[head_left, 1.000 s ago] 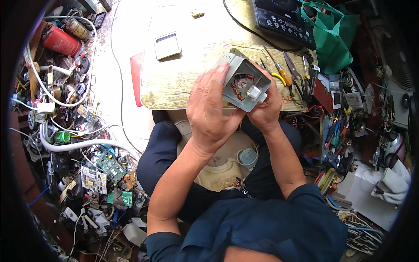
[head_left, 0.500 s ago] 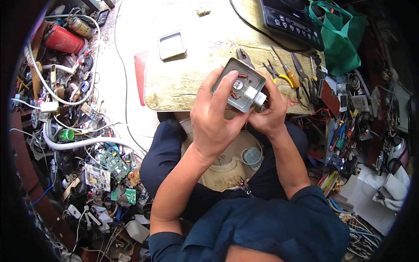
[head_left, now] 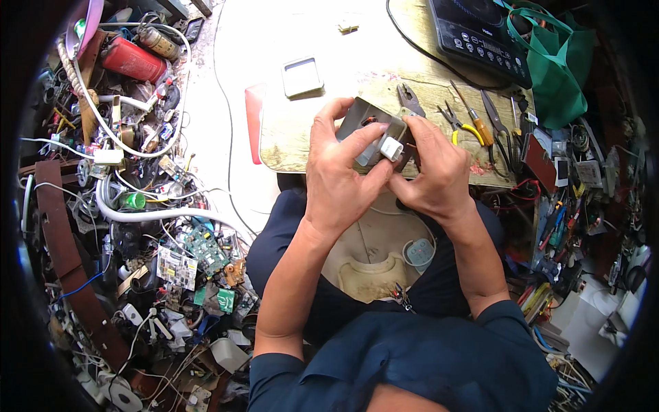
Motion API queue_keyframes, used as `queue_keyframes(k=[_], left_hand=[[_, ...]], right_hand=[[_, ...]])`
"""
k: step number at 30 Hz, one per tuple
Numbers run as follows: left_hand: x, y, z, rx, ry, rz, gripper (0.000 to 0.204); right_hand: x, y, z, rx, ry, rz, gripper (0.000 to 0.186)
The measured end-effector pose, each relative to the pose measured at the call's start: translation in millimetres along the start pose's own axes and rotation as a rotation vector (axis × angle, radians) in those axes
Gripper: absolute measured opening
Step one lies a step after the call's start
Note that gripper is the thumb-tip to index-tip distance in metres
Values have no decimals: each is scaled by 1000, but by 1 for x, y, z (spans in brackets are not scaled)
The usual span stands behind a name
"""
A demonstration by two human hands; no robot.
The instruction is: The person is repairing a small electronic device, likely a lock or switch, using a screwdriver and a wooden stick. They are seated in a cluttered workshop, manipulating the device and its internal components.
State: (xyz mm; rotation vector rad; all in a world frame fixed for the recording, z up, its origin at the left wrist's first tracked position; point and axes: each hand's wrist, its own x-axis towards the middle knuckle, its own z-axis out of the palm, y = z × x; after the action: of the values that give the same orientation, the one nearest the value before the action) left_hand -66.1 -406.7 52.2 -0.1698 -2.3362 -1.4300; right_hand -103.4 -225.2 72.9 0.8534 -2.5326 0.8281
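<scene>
Both hands hold a small open grey metal box (head_left: pixel 353 119) above the front edge of the table. A white plastic block (head_left: pixel 391 149) is at the box's near right corner, and a reddish-brown part shows inside. My left hand (head_left: pixel 338 168) grips the box from the left, with its fingers on the rim and its thumb near the white block. My right hand (head_left: pixel 439 165) is closed on the box's right side, its fingertips at the rim. Fingers hide much of the box. A shallow square metal lid (head_left: pixel 304 93) lies on the table beyond my left hand.
Pliers (head_left: pixel 410 99), yellow-handled cutters (head_left: pixel 467 134), a screwdriver (head_left: pixel 482 130) and scissors (head_left: pixel 501 127) lie to the right. An induction cooker (head_left: pixel 480 51) and a green bag (head_left: pixel 552 75) stand behind them. Heaped circuit boards (head_left: pixel 206 247) and cables fill the left side.
The box has tilted, so less of its inside shows. My right hand has moved up its right side, fingers now at the rim. The whole view has shifted, putting everything farther right.
</scene>
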Motion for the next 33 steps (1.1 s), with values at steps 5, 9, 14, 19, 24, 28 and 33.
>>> queue_keyframes(k=[5, 9, 14, 19, 24, 28, 33], left_hand=[[3, -2, -13, 101, -67, -55, 46], [4, 0, -20, 114, -82, -130, 44], [9, -4, -24, -82, -95, -221, 43], [12, -9, -33, -283, -184, -432, 39], [13, -27, -39, -494, -295, -549, 41], [17, -35, -46, -668, -344, -686, 46], [17, -45, -51, -763, -342, -785, 48]], right_hand=[[3, -2, -2, -64, -64, -41, 65], [14, -9, -5, -66, -137, -56, 64], [23, -13, -7, -81, -214, -53, 58], [40, -14, -12, -99, -395, -68, 46], [50, -15, -11, -125, -507, -52, 58], [53, -12, -7, -98, -552, -42, 71], [57, -5, -2, -1, -571, -24, 80]])
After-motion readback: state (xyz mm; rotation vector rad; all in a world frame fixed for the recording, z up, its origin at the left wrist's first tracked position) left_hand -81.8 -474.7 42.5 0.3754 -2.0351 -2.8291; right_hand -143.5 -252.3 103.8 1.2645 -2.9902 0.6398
